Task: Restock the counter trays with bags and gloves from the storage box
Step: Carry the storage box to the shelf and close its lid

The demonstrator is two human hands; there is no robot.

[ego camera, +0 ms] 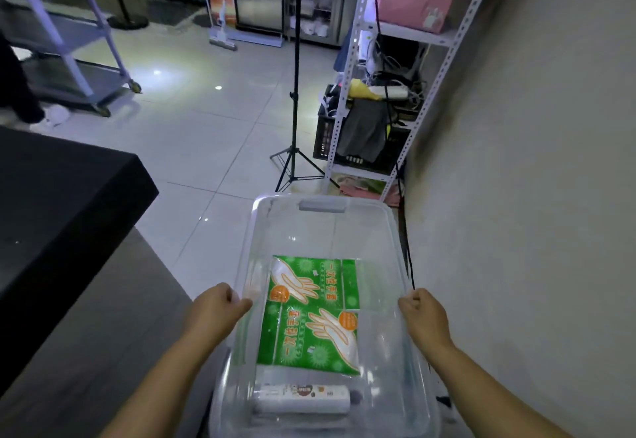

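Storage box: we hold a clear plastic storage box (389, 227) out in front of us, above the tiled floor (206, 134); its lid is off and a grey latch sits on the far rim.
Left hand: our left hand (220, 303) is curled closed over the box's left rim, fingers wrapped on the edge.
Right hand: our right hand (421, 306) is closed in a fist on the box's right rim, gripping it.
Gloves: a green pack of disposable gloves (311, 313) lies flat on the bottom of the box, about in the middle, printed with white glove outlines and orange lettering; it looks like two packs laid one partly over the other, though we cannot be sure.
Bags: a white roll (303, 399) lies across the near end of the box, just beside the near edge of the green pack; we cannot read its label well enough to say what it holds.
Table: a dark-topped table (62, 196) stands to our left, apart from the box.
Shelf: a white metal shelf rack (378, 93) stands against the wall on the right, loaded with cables, a black crate and cloth.
Tripod: a black tripod stand (294, 110) rises from the floor just beyond the box.
Cart: a grey wheeled cart (79, 59) stands far left.
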